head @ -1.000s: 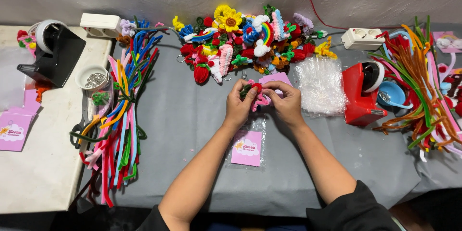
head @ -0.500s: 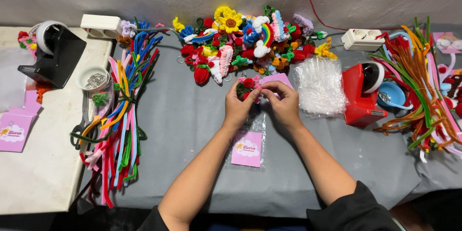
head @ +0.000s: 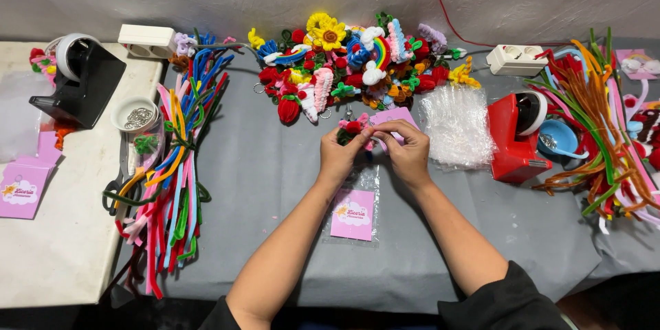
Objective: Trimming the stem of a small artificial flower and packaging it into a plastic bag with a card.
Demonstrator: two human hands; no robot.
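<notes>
the small red and green fuzzy pipe-cleaner charm [head: 352, 128] sat pinched in the left hand [head: 338, 155], just left of the pink paper card [head: 394, 118] gripped by the right hand [head: 409, 151].

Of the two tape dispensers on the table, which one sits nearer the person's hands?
The red tape dispenser, just right of the right hand; the black one sits at the far left.

Fuzzy pipe-cleaner stems [head: 172, 172] lie on matt grey cloth [head: 275, 179]; the red tape dispenser [head: 515, 137] looks like glossy plastic.

craft workshop table, pipe cleaner bundles [head: 172, 172], finished chenille ornaments [head: 350, 62], tape dispensers [head: 519, 134]
</notes>
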